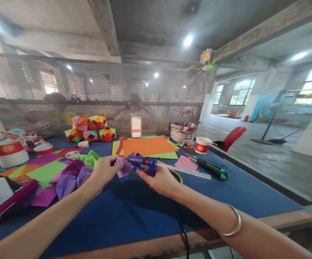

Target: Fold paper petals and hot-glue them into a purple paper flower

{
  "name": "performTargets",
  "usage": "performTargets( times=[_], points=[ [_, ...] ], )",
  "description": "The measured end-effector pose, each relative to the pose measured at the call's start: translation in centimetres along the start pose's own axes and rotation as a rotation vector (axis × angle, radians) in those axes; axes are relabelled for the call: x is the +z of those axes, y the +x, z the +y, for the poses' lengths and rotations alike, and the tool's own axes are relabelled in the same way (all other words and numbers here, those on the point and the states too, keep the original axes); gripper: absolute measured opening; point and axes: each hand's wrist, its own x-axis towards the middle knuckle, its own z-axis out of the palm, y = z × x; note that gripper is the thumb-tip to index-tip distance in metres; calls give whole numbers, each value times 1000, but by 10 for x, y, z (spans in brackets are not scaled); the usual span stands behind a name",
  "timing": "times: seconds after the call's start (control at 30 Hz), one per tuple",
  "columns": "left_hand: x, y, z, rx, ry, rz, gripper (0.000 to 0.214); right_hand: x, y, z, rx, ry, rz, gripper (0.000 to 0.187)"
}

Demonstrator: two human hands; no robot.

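My left hand [106, 171] pinches a small folded purple paper piece [124, 167] above the blue table [134, 212]. My right hand [160, 180] grips a blue hot glue gun [144, 164], its nozzle pointing left at the purple paper. A clear glue stick [188, 172] juts out of the gun's back toward the right. The gun's black cord [181, 225] runs down toward the table's front edge. A silver bangle [233, 225] circles my right wrist.
Folded purple and green papers [76, 172] lie left of my hands. Orange and green sheets [147, 146], a pink note, a green utility knife [212, 168] and a red paper cup [202, 145] lie beyond. Stacked cups sit far left. People sit behind a mesh screen [91, 86].
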Motion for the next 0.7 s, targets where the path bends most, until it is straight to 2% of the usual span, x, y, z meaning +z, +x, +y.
performTargets(
  times=[0.17,0.47,0.7],
  points=[
    [-1,3,-6,6,19,-9,30,-1,0,0,-39,-91,-25,12],
    [-1,-3,10,-35,-43,-4,30,-1,0,1,-46,-110,-31,12],
    [-1,-3,10,-31,-29,-9,29,-1,0,1,-42,-133,-29,14]
  ],
)
